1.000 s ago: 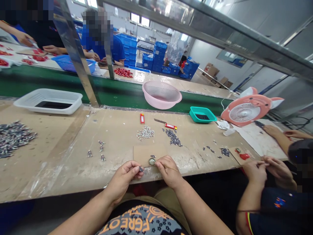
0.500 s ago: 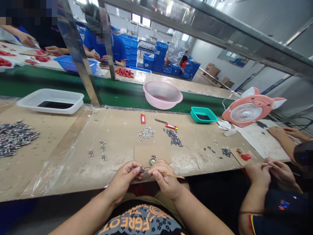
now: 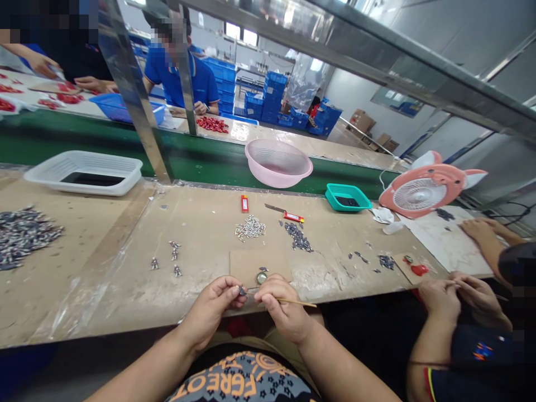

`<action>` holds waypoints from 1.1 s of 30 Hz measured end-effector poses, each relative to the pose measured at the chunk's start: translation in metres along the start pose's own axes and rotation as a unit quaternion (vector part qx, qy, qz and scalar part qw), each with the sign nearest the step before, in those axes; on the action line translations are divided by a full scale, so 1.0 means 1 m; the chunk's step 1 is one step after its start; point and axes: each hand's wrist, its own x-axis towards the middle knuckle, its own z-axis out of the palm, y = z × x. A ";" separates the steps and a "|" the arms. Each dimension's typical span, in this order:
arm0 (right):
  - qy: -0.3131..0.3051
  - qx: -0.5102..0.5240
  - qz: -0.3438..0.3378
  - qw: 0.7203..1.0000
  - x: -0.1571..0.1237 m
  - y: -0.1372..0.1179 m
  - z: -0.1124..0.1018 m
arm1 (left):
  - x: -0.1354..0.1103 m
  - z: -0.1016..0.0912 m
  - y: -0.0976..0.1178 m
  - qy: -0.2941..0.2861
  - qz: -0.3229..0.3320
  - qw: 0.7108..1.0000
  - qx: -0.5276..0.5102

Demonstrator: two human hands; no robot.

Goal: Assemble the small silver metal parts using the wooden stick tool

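Two pinch grips below the cardboard sheet (image 3: 259, 263): our left hand (image 3: 211, 310) closes on a tiny metal part (image 3: 242, 291), light, likely slippery, best held at its edges; our right hand (image 3: 282, 309) grips a thin wooden stick (image 3: 298, 302).

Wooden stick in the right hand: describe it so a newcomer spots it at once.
At the near edge of the long workbench, find the wearer's right hand. It pinches a thin wooden stick, pale end jutting past the hand, its other end aimed at the small metal part in the left hand.
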 end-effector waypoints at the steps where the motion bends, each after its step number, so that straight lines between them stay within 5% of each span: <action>1: -0.003 0.001 0.000 1.000 0.000 0.000 -0.001 | 0.000 -0.001 0.000 -0.002 0.000 1.000 -0.005; 6: -0.006 -0.027 0.030 0.999 0.014 0.012 -0.016 | 0.001 -0.005 -0.001 -0.019 0.005 0.999 -0.032; 10: -0.036 -0.199 -0.004 0.979 0.055 0.034 -0.023 | 0.003 -0.009 -0.002 -0.023 0.024 0.998 -0.046; 16: -0.205 -0.420 -0.040 0.883 0.118 0.063 -0.006 | 0.006 -0.013 -0.002 -0.035 0.033 0.996 -0.073; 22: -0.336 -0.478 -0.069 0.808 0.150 0.078 0.004 | 0.006 -0.016 -0.001 -0.052 0.029 0.994 -0.088; 29: -0.354 -0.477 -0.057 0.803 0.160 0.079 0.002 | 0.008 -0.018 -0.003 -0.055 0.022 0.992 -0.114; 33: -0.317 -0.449 -0.046 0.834 0.147 0.070 0.001 | 0.008 -0.018 -0.005 -0.033 0.033 0.990 -0.136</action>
